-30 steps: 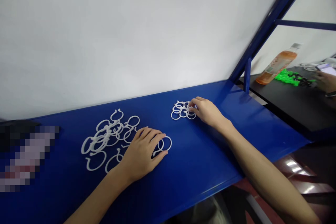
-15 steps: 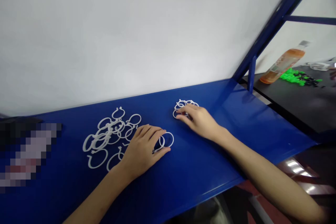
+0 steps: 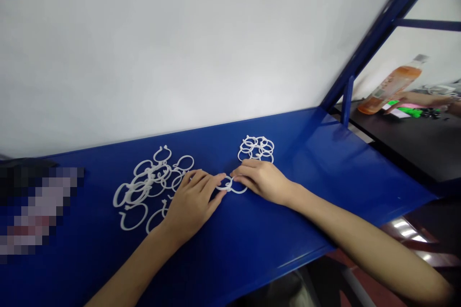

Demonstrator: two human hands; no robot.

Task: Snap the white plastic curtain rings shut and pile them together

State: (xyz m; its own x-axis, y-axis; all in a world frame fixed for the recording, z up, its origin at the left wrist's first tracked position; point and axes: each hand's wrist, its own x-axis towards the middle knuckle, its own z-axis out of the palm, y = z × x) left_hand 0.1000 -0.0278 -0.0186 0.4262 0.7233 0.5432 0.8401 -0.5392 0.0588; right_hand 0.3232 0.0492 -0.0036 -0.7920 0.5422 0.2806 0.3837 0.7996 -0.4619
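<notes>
Two white plastic rings (image 3: 228, 187) overlap just above the blue surface, between my hands. My left hand (image 3: 194, 196) pinches the left one between thumb and fingertips. On the other side my right hand (image 3: 264, 180) has its fingers closed on the right one, (image 3: 240, 192) whose far edge is partly covered by them. To the left lies a loose pile of white open rings (image 3: 151, 177) with small knobs at their ends, partly behind my left hand. A cluster of linked-looking white rings (image 3: 255, 146) lies just beyond my right hand.
The blue shelf (image 3: 288, 230) meets a white wall (image 3: 201, 48) behind, with a blue metal frame (image 3: 347, 100) at right. Beyond it, another person's hand (image 3: 421, 100) reaches over a black table (image 3: 403, 139) near an orange drink bottle (image 3: 392, 86). A pixelated patch covers the far left.
My right hand has come from the ring cluster towards my left hand and closed on a ring there. Another person's hand has appeared over the black table.
</notes>
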